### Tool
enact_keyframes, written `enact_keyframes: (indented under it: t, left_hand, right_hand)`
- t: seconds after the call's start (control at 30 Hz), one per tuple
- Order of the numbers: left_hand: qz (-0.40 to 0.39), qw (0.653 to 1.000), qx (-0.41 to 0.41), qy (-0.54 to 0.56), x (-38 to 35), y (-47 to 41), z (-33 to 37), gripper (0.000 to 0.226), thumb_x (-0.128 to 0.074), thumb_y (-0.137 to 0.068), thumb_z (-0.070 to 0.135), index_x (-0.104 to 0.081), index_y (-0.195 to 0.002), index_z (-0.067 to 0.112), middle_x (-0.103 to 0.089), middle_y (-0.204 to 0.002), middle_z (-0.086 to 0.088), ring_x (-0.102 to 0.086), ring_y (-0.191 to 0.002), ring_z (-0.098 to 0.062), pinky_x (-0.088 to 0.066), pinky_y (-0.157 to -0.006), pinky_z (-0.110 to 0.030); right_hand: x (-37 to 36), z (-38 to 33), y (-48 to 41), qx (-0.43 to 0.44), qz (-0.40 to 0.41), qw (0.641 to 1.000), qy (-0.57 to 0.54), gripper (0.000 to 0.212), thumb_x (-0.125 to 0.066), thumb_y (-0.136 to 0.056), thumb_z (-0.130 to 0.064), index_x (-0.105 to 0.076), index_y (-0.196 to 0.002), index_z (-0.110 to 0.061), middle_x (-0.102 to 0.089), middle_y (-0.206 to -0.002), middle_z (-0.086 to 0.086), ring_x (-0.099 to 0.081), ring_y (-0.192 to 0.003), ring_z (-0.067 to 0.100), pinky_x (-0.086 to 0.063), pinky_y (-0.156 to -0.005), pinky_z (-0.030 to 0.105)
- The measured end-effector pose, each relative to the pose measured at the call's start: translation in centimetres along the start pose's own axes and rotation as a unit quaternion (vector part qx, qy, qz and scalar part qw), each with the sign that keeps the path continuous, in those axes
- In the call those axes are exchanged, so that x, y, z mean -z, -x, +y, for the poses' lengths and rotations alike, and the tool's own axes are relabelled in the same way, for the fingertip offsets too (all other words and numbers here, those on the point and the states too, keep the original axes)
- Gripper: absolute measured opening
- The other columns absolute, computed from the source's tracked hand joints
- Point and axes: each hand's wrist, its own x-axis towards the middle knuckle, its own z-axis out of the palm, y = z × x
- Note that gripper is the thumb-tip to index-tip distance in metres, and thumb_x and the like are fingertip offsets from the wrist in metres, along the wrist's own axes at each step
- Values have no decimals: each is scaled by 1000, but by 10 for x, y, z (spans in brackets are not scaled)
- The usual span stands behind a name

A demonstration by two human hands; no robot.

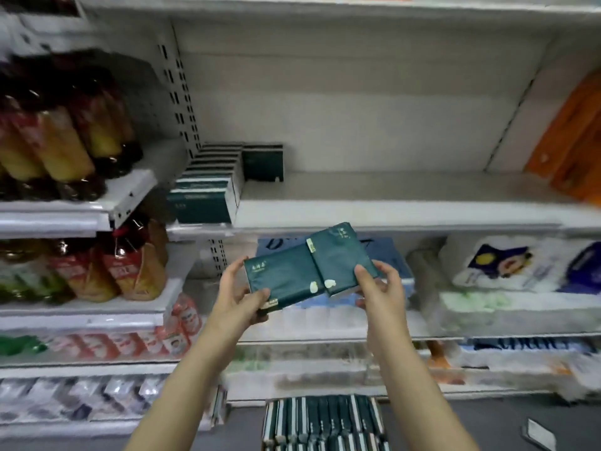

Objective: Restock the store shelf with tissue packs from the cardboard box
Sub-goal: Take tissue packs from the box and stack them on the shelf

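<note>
Floor stack of tissue packs [325, 424] runs off the bottom edge. Bottles [58, 135] at left are motion-blurred, labels unreadable. Orange packs [572, 138] are cut by the right edge. Print on left pack [283, 278] and right pack [341, 255] is too small to read. Left hand [239, 296], right hand [380, 288]: fingers partly hidden behind the packs; forearms cropped at the bottom.

I'm holding both bare forearms stretched forward, hands near each other. My left hand [240, 299] is gripping a tissue pack [286, 278], thumb on top; my right hand [382, 289] is pinching a second pack [341, 255].
</note>
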Motion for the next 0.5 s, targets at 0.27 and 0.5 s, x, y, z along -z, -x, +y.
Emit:
enact_keyframes:
  t: [0.27, 0.5]
  left_hand:
    - [46, 995, -93, 11, 21, -12, 62, 57, -63, -90, 6, -41, -126, 43, -67, -112, -3, -68, -94, -20, -55, -69, -33]
    - [86, 984, -154, -14, 59, -71, 116, 62, -54, -96, 5, -28, -141, 37, -63, -119, -3, -65, -106, -17, -54, -91, -38]
  right_hand:
    - [-42, -47, -12, 42, -95, 995, -10, 21, -65, -92, -25, -53, -109, -26, -68, -85, -6, -60, -73, 14, -37, -58, 26]
    - [-94, -62, -59, 61, -106, 992, -12, 26, -66, -91, -23, -53, -115, -25, -70, -90, -4, -58, -73, 14, -40, -62, 28]
